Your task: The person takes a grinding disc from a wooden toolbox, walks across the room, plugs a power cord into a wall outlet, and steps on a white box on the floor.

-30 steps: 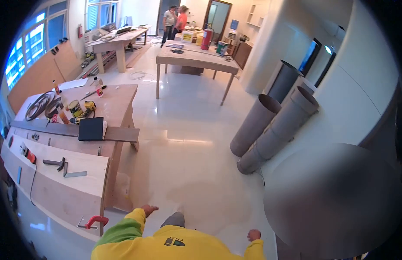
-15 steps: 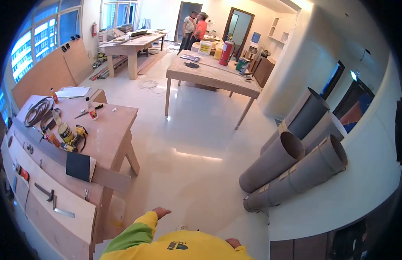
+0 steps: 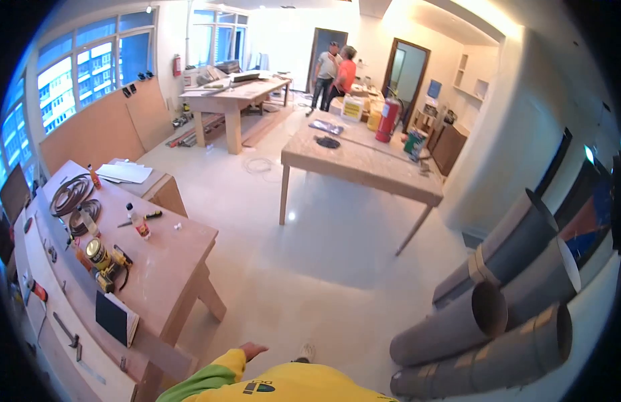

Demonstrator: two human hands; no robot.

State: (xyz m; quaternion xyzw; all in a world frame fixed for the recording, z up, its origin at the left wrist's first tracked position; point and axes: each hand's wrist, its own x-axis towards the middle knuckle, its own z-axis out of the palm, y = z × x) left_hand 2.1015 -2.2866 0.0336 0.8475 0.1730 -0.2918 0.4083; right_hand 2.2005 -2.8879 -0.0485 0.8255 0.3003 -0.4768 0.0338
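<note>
My left hand shows at the bottom, past a yellow and green sleeve. It holds nothing, and its fingers stretch out over the floor. My right hand is out of view. Nearest to the left hand is a wooden workbench, though the two are apart. On that bench are a black-covered notebook, a yellow cordless drill, a tin can, a red-labelled bottle and coiled edging strip. A hammer lies on the pale board along the bench's left side.
A second table ahead carries a fire extinguisher and tubs. Large rolled sheets lie on the right. Two people stand at the back, near a third table. Shiny floor runs between the tables.
My view has tilted up and shifted left, and the workbench and middle table look closer. My right hand has left the view. A shoe now shows below; my left hand stays outstretched.
</note>
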